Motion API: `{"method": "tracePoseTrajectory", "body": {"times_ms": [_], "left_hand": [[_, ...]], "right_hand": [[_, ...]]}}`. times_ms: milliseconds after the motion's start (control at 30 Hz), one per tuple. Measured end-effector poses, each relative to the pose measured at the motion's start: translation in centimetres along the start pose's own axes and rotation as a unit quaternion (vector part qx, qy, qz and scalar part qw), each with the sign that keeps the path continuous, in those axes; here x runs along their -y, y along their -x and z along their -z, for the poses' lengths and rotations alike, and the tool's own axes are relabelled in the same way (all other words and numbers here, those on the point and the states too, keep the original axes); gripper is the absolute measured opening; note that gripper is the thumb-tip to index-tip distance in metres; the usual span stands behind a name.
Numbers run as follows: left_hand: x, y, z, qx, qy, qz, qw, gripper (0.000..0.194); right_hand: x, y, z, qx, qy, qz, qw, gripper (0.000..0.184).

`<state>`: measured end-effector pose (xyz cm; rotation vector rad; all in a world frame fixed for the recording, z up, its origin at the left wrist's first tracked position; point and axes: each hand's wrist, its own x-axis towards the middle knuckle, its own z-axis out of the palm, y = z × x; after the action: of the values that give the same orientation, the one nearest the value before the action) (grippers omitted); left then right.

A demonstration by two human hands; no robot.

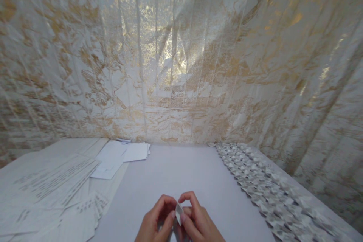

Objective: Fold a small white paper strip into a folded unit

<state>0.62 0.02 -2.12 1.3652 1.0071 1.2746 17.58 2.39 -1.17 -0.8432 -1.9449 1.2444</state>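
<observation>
Low in the middle of the view, my left hand (157, 221) and my right hand (197, 221) meet over a white table (176, 174). Both pinch a small folded piece of printed paper (179, 211) between thumbs and fingertips, holding it just above the tabletop. The fingers of both hands are curled round it.
Printed paper sheets (48, 189) lie spread on the left, with a small stack of blank white slips (121, 157) behind them. Along the right edge runs a long band of several small folded paper pieces (263, 185). A white and gold curtain (181, 56) hangs behind the table.
</observation>
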Motion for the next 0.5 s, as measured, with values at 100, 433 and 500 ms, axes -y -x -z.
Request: {"method": "tracePoseTrajectory", "body": {"times_ms": [100, 433, 500], "left_hand": [[-0.2, 0.0, 0.0, -0.024, 0.004, -0.001, 1.0, 0.036], [0.3, 0.1, -0.5, -0.066, 0.059, 0.038, 0.995, 0.051], [0.8, 0.0, -0.6, -0.053, 0.045, 0.051, 0.996, 0.054]], "right_hand": [[0.1, 0.0, 0.2, -0.008, 0.007, 0.007, 1.0, 0.042], [-0.7, 0.4, 0.3, -0.097, 0.021, 0.046, 0.994, 0.025], [-1.1, 0.5, 0.2, -0.099, 0.035, 0.064, 0.992, 0.026]]}}
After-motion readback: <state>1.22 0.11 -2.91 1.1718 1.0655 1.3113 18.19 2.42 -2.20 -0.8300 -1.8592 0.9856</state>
